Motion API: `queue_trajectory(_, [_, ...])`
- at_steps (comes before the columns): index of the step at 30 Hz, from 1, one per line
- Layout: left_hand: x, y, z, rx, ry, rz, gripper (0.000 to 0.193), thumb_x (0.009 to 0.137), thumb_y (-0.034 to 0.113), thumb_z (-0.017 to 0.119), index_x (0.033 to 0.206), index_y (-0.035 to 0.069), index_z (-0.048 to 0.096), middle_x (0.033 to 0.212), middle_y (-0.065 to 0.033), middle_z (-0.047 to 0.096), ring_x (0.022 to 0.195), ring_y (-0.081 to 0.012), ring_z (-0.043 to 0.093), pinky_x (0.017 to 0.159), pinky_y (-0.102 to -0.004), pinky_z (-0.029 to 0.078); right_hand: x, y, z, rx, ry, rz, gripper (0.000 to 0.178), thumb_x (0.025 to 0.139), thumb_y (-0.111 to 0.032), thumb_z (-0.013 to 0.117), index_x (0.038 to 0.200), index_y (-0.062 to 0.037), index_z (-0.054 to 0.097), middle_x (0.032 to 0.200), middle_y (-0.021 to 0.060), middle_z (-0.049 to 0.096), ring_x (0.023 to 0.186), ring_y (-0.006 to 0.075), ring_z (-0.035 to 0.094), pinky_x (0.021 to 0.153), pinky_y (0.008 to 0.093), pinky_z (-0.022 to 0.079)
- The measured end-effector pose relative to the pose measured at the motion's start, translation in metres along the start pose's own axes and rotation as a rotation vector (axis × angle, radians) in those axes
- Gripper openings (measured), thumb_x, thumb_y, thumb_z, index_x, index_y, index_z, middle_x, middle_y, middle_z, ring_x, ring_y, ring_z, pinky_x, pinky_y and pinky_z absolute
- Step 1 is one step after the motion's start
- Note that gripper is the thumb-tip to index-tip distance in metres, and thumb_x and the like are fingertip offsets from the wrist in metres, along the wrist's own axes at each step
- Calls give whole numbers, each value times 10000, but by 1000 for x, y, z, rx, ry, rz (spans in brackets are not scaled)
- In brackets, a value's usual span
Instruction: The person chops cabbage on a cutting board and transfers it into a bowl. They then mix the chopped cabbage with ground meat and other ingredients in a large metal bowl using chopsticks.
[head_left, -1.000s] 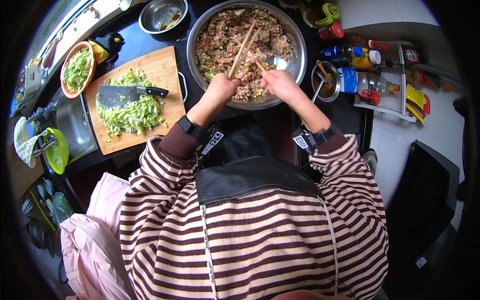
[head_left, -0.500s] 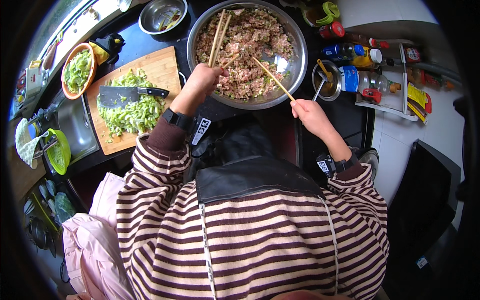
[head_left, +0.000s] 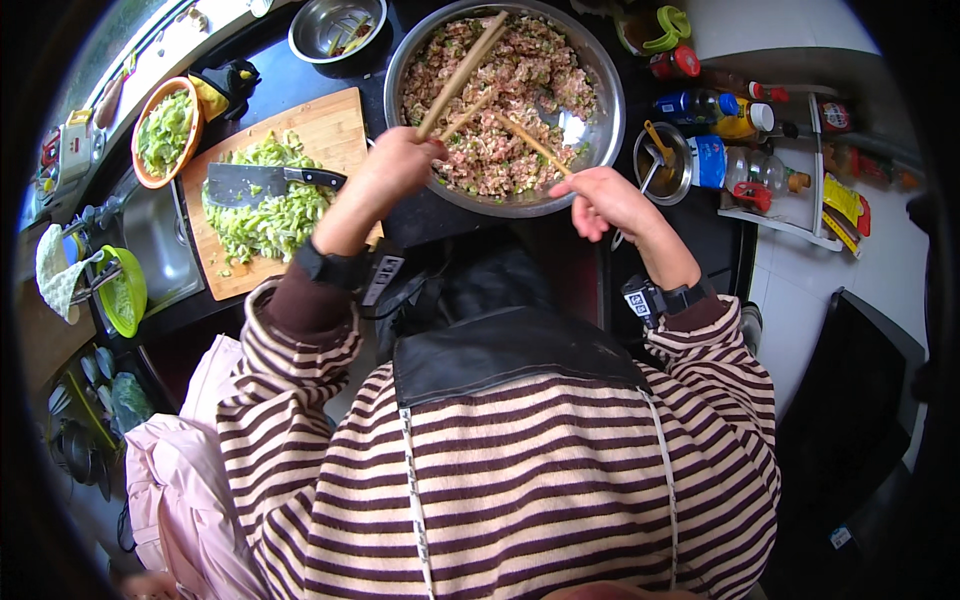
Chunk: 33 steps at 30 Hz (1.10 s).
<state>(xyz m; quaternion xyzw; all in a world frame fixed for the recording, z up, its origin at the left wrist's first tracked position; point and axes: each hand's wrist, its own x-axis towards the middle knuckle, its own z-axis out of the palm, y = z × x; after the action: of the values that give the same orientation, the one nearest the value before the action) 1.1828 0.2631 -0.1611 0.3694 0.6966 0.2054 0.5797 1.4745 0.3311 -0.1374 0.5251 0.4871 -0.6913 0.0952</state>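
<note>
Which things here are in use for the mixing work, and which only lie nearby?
In use: left hand with chopsticks; right hand with one chopstick; steel bowl of minced filling.

Lying about: cleaver, chopped greens, cutting board, small steel bowl, bottles.

Bottles [head_left: 735,125] and cup [head_left: 665,160] crowding bowl's [head_left: 605,130] right
</note>
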Motion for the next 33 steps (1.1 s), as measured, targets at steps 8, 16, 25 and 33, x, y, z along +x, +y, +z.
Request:
queue_trajectory(8, [18,10,86,-27,-229,77,208,895,138,486,845,-43,575,547,-110,593,417,-212,579,392,-331,458,56,-23,51,445,99,108,237,943,-169,438,1023,-13,598,917,123,638,822,241,635,690,376,526])
queue_trajectory(16, [33,-18,68,-188,-203,88,240,931,190,510,911,-17,629,620,-104,625,448,-155,559,447,-283,458,50,-34,12,-38,39,170,205,956,-179,442,991,-23,570,764,88,613,697,171,625,616,351,507])
queue_trajectory(25, [79,-70,19,24,785,289,233,947,285,485,1038,75,531,959,-190,621,909,-391,589,736,-472,465,40,-52,-14,-1435,424,-421,122,862,-136,514,893,-39,580,871,172,608,873,351,607,688,456,487])
queue_trajectory(33, [104,-86,28,-211,736,353,301,949,240,493,1216,103,499,951,-209,647,894,-418,608,739,-480,478,31,-101,3,-1797,363,-536,88,793,-114,555,787,-62,625,673,106,653,659,283,669,560,377,535])
